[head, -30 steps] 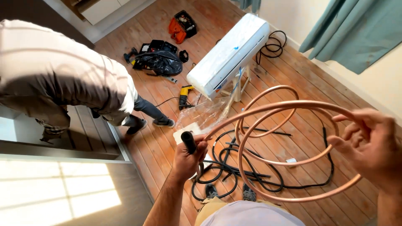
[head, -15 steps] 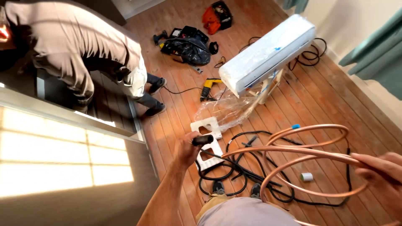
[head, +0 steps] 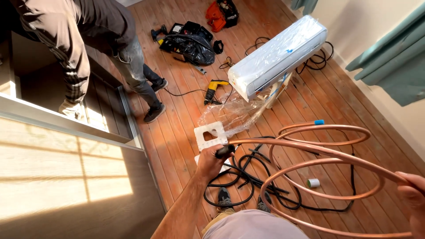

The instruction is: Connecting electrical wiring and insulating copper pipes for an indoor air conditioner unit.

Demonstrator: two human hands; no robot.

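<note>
Above a reddish wooden floor, the left hand (head: 211, 160) is closed around the black-capped end of a copper tube coil (head: 325, 170), gripping it just below a white foam block (head: 210, 135). The coil swings out in wide loops to the right, where the right hand (head: 414, 201) sits at the frame's edge with fingers curled over the outermost loop; only part of that hand shows. One tube end with a blue cap (head: 318, 122) lies at the far side of the coil. Under the loops, black cables (head: 248, 177) tangle on the boards beside a small roll of white tape (head: 313, 183). Farther off, a plastic-wrapped white air conditioner unit (head: 279, 55) rests tilted on the floor, with a yellow power drill (head: 213, 90) near it. Another person (head: 88, 48) in dark trousers stands at the upper left beside a black tool bag (head: 190, 42).
</note>
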